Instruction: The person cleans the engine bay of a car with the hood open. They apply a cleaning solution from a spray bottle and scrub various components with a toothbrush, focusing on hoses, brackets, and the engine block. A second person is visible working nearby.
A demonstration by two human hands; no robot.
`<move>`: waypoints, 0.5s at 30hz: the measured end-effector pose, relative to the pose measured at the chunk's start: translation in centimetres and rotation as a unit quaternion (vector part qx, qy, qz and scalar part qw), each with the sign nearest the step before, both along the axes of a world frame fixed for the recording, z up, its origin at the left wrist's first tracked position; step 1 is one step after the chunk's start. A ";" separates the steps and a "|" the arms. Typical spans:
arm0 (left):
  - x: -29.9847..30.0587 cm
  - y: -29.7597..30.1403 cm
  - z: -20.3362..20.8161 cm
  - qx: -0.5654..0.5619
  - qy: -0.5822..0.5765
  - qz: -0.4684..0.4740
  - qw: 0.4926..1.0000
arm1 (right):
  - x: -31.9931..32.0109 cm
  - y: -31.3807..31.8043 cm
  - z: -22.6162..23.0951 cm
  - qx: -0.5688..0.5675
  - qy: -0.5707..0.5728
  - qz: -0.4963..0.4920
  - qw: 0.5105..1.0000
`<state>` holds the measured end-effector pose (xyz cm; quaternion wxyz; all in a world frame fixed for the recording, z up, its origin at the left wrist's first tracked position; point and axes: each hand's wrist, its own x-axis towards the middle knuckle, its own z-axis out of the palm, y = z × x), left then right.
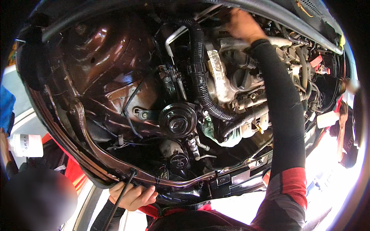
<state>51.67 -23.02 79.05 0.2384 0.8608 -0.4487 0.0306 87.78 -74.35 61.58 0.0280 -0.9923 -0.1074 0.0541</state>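
The engine (248, 79) sat in the open front of a brown car (90, 54). The R hand (244, 26) was over its far end, blurry, so can't tell if its fingers were apart or together. The L hand (133, 197) was at the near edge (169, 182) w/ bent fingers; a thin dark rod (122, 194) crossed it, but can't tell if they were clamped on it. A fat ribbed hose (198, 61) ran next to the engine, nr a round black part (177, 120). A white tub (31, 145) was far L.
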 end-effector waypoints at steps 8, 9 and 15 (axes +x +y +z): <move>-1.4 0.8 1.2 0.078 0.081 0.003 0.994 | 0.4 -9.1 -2.6 -0.092 -0.245 0.111 0.959; -1.4 0.8 1.2 0.078 0.081 0.007 0.994 | 0.6 -9.1 -2.9 -0.101 -0.201 0.071 0.972; -1.3 0.6 1.3 0.080 0.059 0.012 0.995 | 2.9 -4.9 -1.8 -0.233 -0.298 0.094 0.921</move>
